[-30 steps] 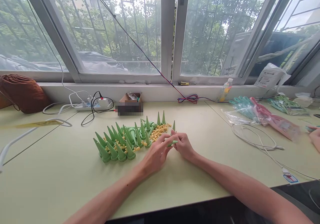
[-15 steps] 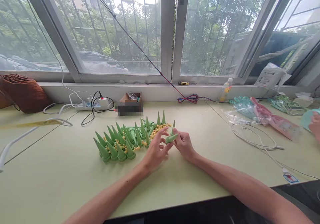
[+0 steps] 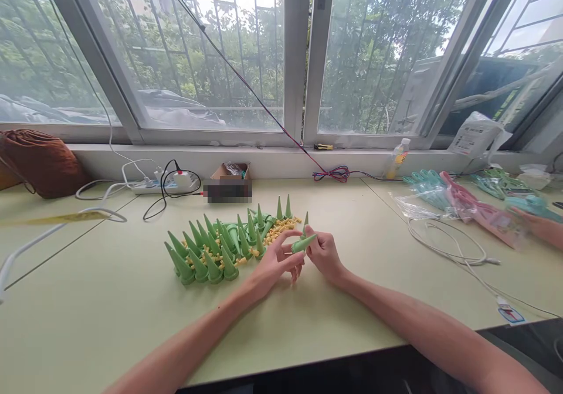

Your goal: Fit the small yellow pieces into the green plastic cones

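Between my two hands a green plastic cone-shaped spike (image 3: 302, 244) is held tilted, its point up to the right. My left hand (image 3: 279, 260) has its thumb and index finger curled about the wide end, the other fingers hanging below. The fist of my right hand (image 3: 324, 254) grips the narrow end; its fingertips are partly hidden. Just behind stands another green cone (image 3: 306, 220), its base hidden by my hands. Left of them, rows of green cones (image 3: 214, 269) stand upright, with a pile of small yellow plastic pieces (image 3: 281, 225) beside and among them.
At the back stand a small open box (image 3: 231, 172), a power strip (image 3: 147, 187) with cables, and a bottle (image 3: 398, 158). To the right lie bagged pink items (image 3: 475, 209) and a white cable (image 3: 453, 247). Another person's hand (image 3: 539, 225) reaches in at the right edge.
My left fingers have shifted around the cone's wide end, the lower ones dropping down. The cone has turned slightly. The other person's hand has moved left, along with a teal item.
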Action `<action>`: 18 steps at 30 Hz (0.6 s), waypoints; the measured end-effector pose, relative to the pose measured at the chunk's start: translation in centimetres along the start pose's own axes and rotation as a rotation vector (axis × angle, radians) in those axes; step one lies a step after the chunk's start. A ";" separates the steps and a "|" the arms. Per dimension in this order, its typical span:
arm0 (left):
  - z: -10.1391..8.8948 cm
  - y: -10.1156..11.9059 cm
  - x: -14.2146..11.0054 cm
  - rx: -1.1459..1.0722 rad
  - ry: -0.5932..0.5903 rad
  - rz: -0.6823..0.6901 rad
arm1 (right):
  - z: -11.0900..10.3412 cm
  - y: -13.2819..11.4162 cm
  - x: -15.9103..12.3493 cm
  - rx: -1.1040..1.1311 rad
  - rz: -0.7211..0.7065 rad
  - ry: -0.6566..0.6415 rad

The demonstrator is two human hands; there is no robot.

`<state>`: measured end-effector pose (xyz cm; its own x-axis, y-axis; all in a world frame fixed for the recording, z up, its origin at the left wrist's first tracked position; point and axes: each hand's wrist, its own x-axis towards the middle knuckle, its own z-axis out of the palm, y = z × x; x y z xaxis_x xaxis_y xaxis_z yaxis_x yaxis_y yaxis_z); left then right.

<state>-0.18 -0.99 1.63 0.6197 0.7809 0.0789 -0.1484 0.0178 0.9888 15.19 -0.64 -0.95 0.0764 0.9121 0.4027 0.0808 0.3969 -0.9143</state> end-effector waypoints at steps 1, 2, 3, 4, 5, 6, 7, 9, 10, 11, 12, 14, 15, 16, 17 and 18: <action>0.0 0.0 0.0 -0.013 0.007 -0.015 | 0.0 0.0 0.0 -0.006 0.000 -0.002; 0.0 0.1 0.0 -0.017 0.019 -0.027 | 0.0 0.0 0.0 -0.017 -0.003 -0.004; 0.0 0.0 0.0 -0.012 0.033 -0.038 | 0.0 0.0 -0.1 -0.029 -0.007 -0.008; 0.0 0.0 0.0 -0.001 0.047 -0.047 | 0.0 -0.1 -0.1 -0.040 -0.014 -0.013; 0.0 0.0 0.0 0.011 0.061 -0.054 | 0.1 -0.1 -0.1 -0.050 -0.022 -0.017; 0.0 -0.1 0.0 0.019 0.072 -0.060 | 0.1 -0.1 0.0 -0.057 -0.031 -0.021; 0.0 -0.1 0.0 0.023 0.079 -0.063 | 0.1 -0.1 0.0 -0.063 -0.039 -0.024; 0.0 -0.2 0.0 0.020 0.089 -0.066 | 0.2 -0.2 0.0 -0.072 -0.047 -0.032; 0.0 -0.3 0.0 0.016 0.093 -0.067 | 0.2 -0.2 0.0 -0.077 -0.047 -0.040; 0.0 -0.3 0.1 0.015 0.095 -0.069 | 0.2 -0.2 0.1 -0.081 -0.043 -0.047; 0.0 -0.4 0.1 0.015 0.098 -0.073 | 0.2 -0.2 0.1 -0.083 -0.038 -0.055; 0.0 -0.4 0.1 0.026 0.106 -0.079 | 0.2 -0.2 0.1 -0.081 -0.031 -0.069; -0.1 -0.3 0.1 0.038 0.109 -0.081 | 0.1 -0.1 0.1 -0.076 -0.029 -0.074; -0.1 -0.2 0.1 0.053 0.114 -0.082 | 0.1 -0.1 0.1 -0.070 -0.027 -0.079; 0.0 -0.1 0.1 0.069 0.119 -0.080 | 0.1 0.0 0.1 -0.064 -0.026 -0.084; 0.0 -0.1 0.1 0.083 0.124 -0.077 | 0.1 0.1 0.1 -0.059 -0.025 -0.087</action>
<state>-0.16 -0.92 1.57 0.5261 0.8504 -0.0085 -0.0366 0.0326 0.9988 15.13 -0.51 -0.96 -0.0128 0.9086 0.4174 0.1406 0.4149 -0.8989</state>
